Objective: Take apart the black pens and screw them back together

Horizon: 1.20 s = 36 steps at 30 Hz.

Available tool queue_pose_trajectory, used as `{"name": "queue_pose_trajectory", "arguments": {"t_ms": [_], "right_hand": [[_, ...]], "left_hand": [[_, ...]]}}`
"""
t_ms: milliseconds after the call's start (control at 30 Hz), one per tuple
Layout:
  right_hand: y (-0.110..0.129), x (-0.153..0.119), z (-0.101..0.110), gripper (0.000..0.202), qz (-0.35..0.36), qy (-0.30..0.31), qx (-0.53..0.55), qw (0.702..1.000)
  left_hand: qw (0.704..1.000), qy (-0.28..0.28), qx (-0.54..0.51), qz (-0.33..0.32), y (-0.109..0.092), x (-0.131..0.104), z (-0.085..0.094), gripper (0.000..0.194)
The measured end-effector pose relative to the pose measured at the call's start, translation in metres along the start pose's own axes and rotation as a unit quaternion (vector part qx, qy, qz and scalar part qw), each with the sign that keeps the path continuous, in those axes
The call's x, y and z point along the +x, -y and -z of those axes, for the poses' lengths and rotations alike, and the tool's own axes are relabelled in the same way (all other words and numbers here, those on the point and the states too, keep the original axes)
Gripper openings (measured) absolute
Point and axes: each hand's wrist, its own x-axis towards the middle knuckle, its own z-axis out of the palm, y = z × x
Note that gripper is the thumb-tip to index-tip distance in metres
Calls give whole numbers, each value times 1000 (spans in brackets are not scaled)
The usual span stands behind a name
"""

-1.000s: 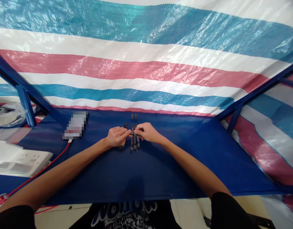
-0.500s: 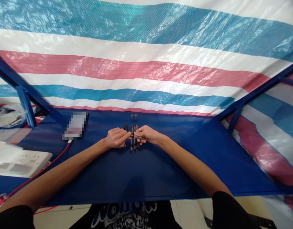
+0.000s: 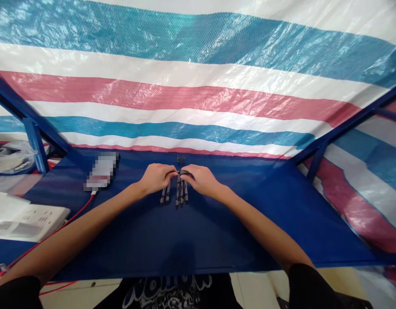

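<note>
My left hand (image 3: pixel 158 177) and my right hand (image 3: pixel 199 179) face each other over the middle of the table, fingers closed. Between their fingertips they pinch a slim dark pen (image 3: pixel 185 172), held level, with most of it covered by the fingers. Under and just in front of the hands lie several dark pens with pale bands. Two of these pens (image 3: pixel 165 196) are by my left hand, and a close group of pens (image 3: pixel 181 195) lies by my right. Two short dark cylindrical pieces (image 3: pixel 181 159) stand beyond my fingers.
The blue table (image 3: pixel 146 240) carries a pixelated phone-like device (image 3: pixel 103 169) on a red cable (image 3: pixel 76 213). At the left sits a white power strip (image 3: pixel 40 216). Blue frame bars (image 3: pixel 320 156) and a striped plastic sheet (image 3: pixel 198 96) enclose the table's back and sides.
Both hands have moved slightly away from me and their knuckles have turned upward, still pinching the pen. More of the pens lying on the table now shows below them.
</note>
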Motion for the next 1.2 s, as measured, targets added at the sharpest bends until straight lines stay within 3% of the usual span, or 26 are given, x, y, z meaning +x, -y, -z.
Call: {"name": "queue_pose_trajectory", "arguments": {"t_ms": [100, 200, 333, 400, 467, 533, 600, 667, 700, 733, 800, 867, 900, 933, 1000, 1067, 1200], "right_hand": [[-1, -3, -15, 33, 77, -8, -154, 985], [-1, -3, -20, 38, 81, 16, -155, 984], [10, -3, -3, 31, -5, 62, 30, 998], [16, -3, 7, 35, -45, 86, 185, 978], [18, -3, 13, 38, -85, 129, 349, 924], [15, -3, 14, 37, -120, 203, 485, 842], [11, -3, 13, 34, -138, 285, 567, 761], [8, -3, 12, 34, -141, 340, 591, 718], [7, -3, 12, 35, -138, 347, 584, 721], [9, -3, 13, 36, -133, 337, 564, 742], [14, -3, 14, 38, -119, 267, 464, 836], [20, -4, 11, 38, -90, 153, 278, 944], [23, -5, 9, 35, -68, 99, 166, 979], [25, -6, 5, 32, -41, 62, 61, 995], [27, -8, -4, 26, 0, 39, -91, 995], [28, -9, -10, 28, 12, 55, -168, 984], [28, -8, -5, 28, -7, 109, -155, 982]], "left_hand": [[994, 101, -18, 22, -3, 6, 15, 28], [993, 116, -16, -14, -2, 7, 24, 29], [993, 45, -3, -105, 0, 4, 29, 34], [989, -3, 17, -147, -2, 4, 33, 34], [981, -47, 50, -181, -7, 3, 38, 33], [971, -78, 89, -208, -14, 1, 45, 31], [960, -88, 124, -234, -20, 0, 50, 29], [953, -81, 144, -253, -23, -2, 53, 28], [954, -71, 145, -253, -24, -3, 52, 27], [958, -57, 139, -245, -23, -3, 51, 27], [974, -15, 115, -196, -20, -3, 45, 28], [987, 37, 94, -126, -17, -1, 38, 29], [990, 60, 87, -95, -15, 0, 35, 29], [991, 77, 83, -70, -14, 1, 32, 30], [991, 97, 74, -48, -13, 1, 28, 31], [992, 96, 66, -57, -13, 1, 27, 30], [985, 67, 76, -140, -7, -3, 27, 26]]}}
